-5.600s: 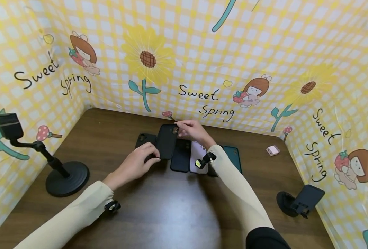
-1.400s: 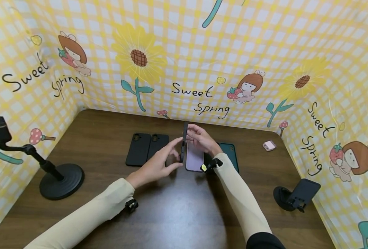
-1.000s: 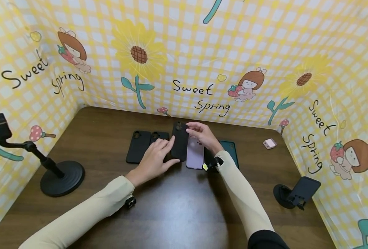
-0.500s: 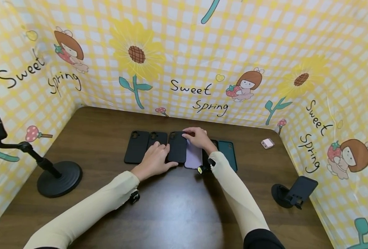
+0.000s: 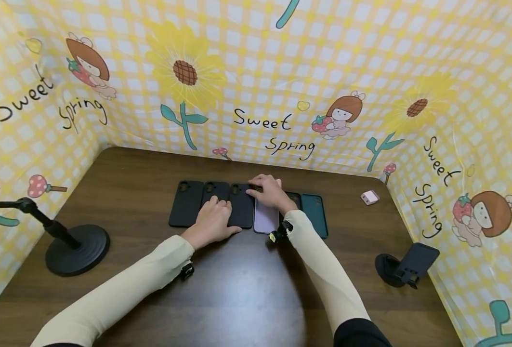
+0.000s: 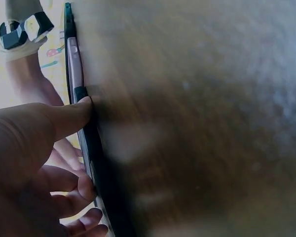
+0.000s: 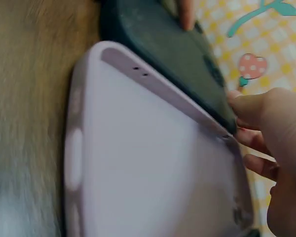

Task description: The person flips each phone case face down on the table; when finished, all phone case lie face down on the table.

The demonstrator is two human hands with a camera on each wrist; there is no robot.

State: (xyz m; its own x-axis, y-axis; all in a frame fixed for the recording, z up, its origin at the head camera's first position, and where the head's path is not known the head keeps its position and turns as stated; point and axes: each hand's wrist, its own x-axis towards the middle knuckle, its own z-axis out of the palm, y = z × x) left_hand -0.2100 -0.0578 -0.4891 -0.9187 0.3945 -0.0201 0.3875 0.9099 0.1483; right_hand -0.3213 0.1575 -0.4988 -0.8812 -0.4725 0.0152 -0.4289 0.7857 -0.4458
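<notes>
A yellow-and-white checked fabric cloth [image 5: 256, 72] is walling in the brown wood-grain desk [image 5: 238, 299]. A matte black, rounded-rectangular, plastic-looking phone case [image 5: 242, 212] is now lying flat immediately left of the lilac, rounded-rectangular phone case [image 5: 266, 219], whose hollow side is facing up. A second ago the black case was tilting up between the hands; its lying flat is apparently filling the row, leaving its alignment in hand. The right hand [image 5: 268, 190] is pinching its far corner; the left hand [image 5: 211, 219] is resting loosely, its straightened thumb touching the near edge. Two more matte black phone cases [image 5: 185, 207] are lying farther left of the lilac case; a teal rectangular phone case [image 5: 314, 217] is lying to its right, a small pale-pink charger block [image 5: 370, 197] well beyond. Behind the lilac case, "Sweet Spring" is showing in black lettering, repeating on both side walls; no brand is reading clearly on the cases.
</notes>
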